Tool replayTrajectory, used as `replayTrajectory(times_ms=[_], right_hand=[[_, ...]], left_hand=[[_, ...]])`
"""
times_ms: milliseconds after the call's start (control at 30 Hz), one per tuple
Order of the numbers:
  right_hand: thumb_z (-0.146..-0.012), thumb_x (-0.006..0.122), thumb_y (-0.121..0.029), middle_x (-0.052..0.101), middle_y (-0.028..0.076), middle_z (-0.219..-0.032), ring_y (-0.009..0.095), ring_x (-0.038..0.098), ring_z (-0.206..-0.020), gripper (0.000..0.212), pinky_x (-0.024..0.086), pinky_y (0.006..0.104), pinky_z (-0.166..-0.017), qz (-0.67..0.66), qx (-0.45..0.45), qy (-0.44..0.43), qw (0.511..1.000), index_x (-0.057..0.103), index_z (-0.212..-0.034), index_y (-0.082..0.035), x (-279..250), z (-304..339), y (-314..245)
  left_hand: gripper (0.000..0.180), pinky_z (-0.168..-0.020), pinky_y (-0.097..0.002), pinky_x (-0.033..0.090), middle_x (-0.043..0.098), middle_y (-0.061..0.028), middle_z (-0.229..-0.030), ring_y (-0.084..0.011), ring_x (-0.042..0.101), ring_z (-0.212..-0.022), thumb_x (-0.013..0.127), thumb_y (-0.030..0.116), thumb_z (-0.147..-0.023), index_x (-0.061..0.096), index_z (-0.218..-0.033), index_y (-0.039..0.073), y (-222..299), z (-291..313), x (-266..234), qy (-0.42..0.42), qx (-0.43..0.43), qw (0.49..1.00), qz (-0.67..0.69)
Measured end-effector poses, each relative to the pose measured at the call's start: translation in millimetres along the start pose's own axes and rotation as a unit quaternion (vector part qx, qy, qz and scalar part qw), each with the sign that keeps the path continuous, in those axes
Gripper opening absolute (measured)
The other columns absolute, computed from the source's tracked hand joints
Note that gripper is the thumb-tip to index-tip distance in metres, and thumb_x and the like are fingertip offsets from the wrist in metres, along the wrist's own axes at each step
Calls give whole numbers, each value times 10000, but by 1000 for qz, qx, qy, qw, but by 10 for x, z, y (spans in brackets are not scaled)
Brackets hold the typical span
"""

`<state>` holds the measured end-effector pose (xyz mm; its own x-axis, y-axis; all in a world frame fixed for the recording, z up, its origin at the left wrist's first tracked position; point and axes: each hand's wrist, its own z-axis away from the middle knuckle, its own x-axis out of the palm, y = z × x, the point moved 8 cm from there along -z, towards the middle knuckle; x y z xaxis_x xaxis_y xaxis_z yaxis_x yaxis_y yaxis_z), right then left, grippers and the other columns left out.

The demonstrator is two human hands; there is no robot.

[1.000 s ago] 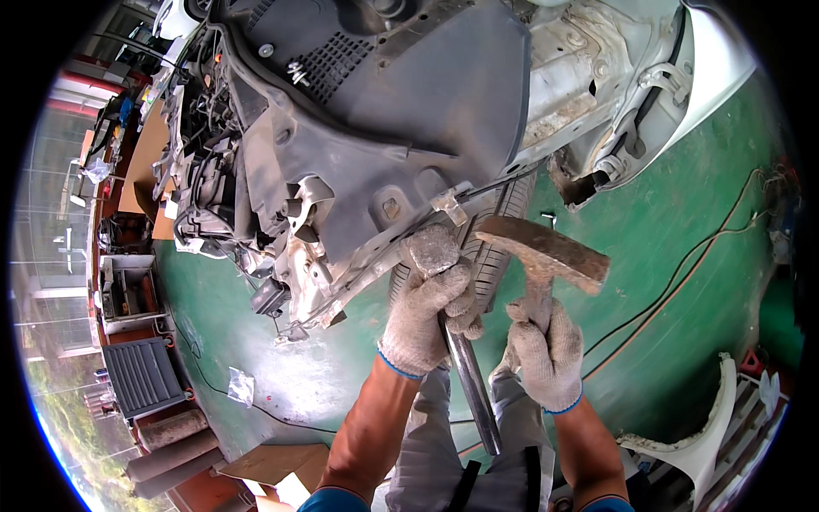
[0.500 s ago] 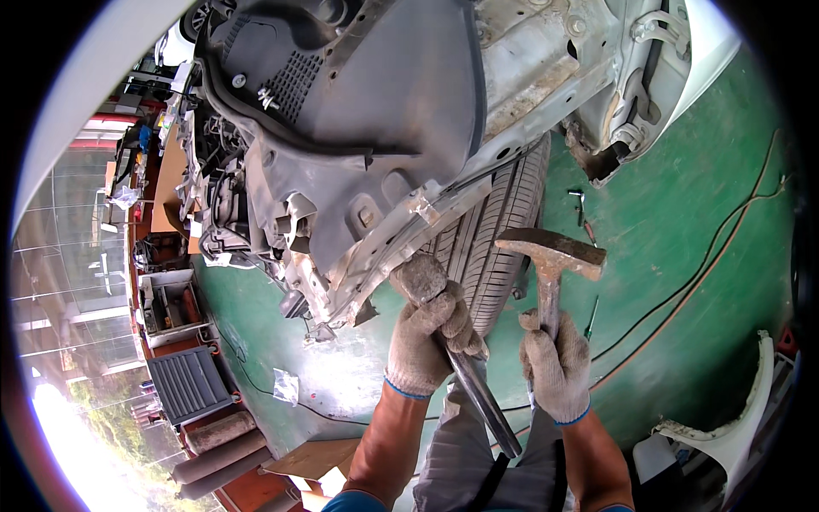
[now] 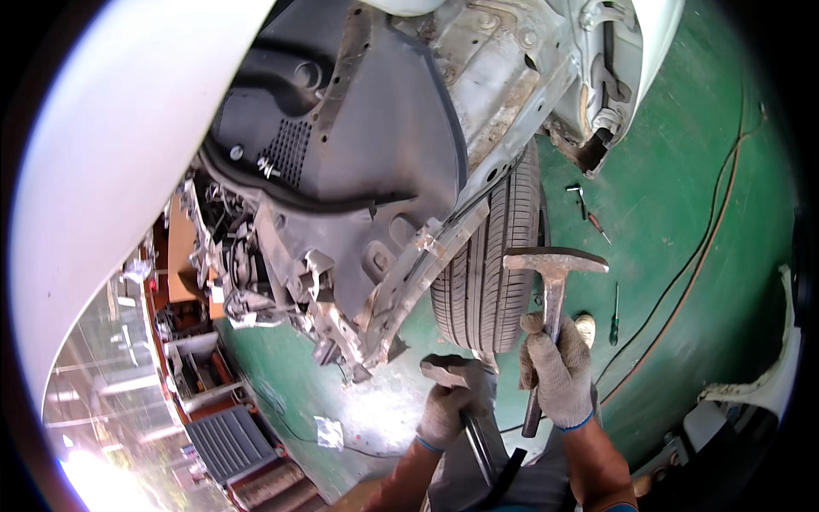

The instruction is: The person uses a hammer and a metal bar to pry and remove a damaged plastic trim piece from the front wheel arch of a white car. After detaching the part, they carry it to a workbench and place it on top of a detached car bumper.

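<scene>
My left hand (image 3: 444,416), in a knit work glove, is closed round a heavy tool (image 3: 452,370) that looks like a sledgehammer, with a blocky head and a metal shaft slanting down. It is just below the car's front tyre (image 3: 490,282). To its right, my gloved right hand (image 3: 560,375) grips the handle of a rusty body hammer (image 3: 556,261); its head is upright, close to the tyre's right side. Up and left of both hands runs the stripped car's bare metal edge (image 3: 422,252), bent and ragged at its front end, apart from both tools.
A dark plastic liner (image 3: 384,136) covers the engine bay side, under a raised white panel (image 3: 128,154). On the green floor lie a screwdriver (image 3: 615,316), a ratchet (image 3: 578,198) and a hose (image 3: 708,252). A removed white fender (image 3: 768,384) stands at right, a grey cabinet (image 3: 230,439) at left.
My left hand has drawn down from the car's metal edge with its tool. My right hand keeps the body hammer raised at nearly the same place. The whole view has shifted.
</scene>
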<state>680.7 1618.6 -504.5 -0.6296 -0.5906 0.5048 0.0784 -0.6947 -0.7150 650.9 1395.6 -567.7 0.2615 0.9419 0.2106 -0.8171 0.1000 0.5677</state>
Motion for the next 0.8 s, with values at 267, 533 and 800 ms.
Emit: replayTrajectory(times_ms=[267, 533, 800], right_hand=[[-1013, 645, -290, 591, 41, -753, 107, 536, -546, 376, 440, 257, -492, -57, -152, 144, 976, 553, -1247, -11, 519, 68, 367], [-1016, 638, -297, 581, 34, -756, 94, 533, -561, 397, 444, 243, -493, -64, -174, 179, 966, 536, -1245, 11, 768, 57, 434], [-1031, 607, -262, 576, 23, -788, 82, 532, -598, 342, 456, 251, -524, -48, -205, 149, 966, 533, -1232, 5, 1079, -128, 609]], left_hand=[[220, -620, -343, 514, 606, -85, -777, -200, 623, -646, 687, 10, -851, 600, -1051, -16, -113, 242, -1036, -36, -98, 967, -234], [280, -645, -413, 500, 561, -84, -760, -210, 557, -621, 780, 170, -896, 560, -993, 26, 192, 504, -1516, -119, -83, 984, -106], [384, -716, -381, 493, 515, -50, -664, -198, 539, -622, 709, 344, -964, 559, -792, 35, 206, 608, -1661, -229, -128, 963, -57]])
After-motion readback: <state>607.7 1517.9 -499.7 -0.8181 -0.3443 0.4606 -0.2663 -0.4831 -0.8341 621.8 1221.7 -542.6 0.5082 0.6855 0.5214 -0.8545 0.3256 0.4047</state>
